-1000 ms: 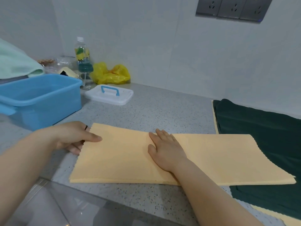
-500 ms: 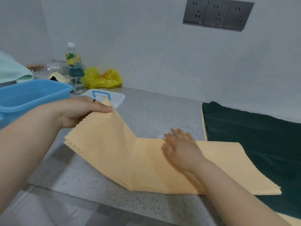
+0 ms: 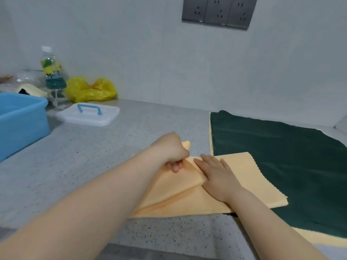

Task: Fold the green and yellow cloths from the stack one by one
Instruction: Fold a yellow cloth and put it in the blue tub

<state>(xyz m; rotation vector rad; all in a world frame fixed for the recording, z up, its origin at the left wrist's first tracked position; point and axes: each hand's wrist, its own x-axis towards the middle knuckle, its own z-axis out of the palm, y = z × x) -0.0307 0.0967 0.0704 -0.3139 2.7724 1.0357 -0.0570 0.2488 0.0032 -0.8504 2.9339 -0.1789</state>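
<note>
A yellow cloth (image 3: 249, 181) lies on the grey counter, its right part overlapping the stack. My left hand (image 3: 170, 149) grips the cloth's left end and holds it folded over toward the right, above the middle of the cloth. My right hand (image 3: 217, 175) presses flat on the cloth at the fold line, fingers straight. To the right lies the stack, topped by a dark green cloth (image 3: 293, 166) spread flat, with a yellow cloth edge (image 3: 319, 239) showing under it.
A blue tub (image 3: 20, 122) stands at the left. Behind it are a white lid with a blue handle (image 3: 88, 114), a drink bottle (image 3: 51, 72) and a yellow plastic bag (image 3: 90, 90). The wall with grey sockets (image 3: 218, 11) borders the counter (image 3: 93, 166) at the back.
My left hand has lifted the cloth's left end and carried it rightward over the middle. My right hand has stayed pressed on the cloth.
</note>
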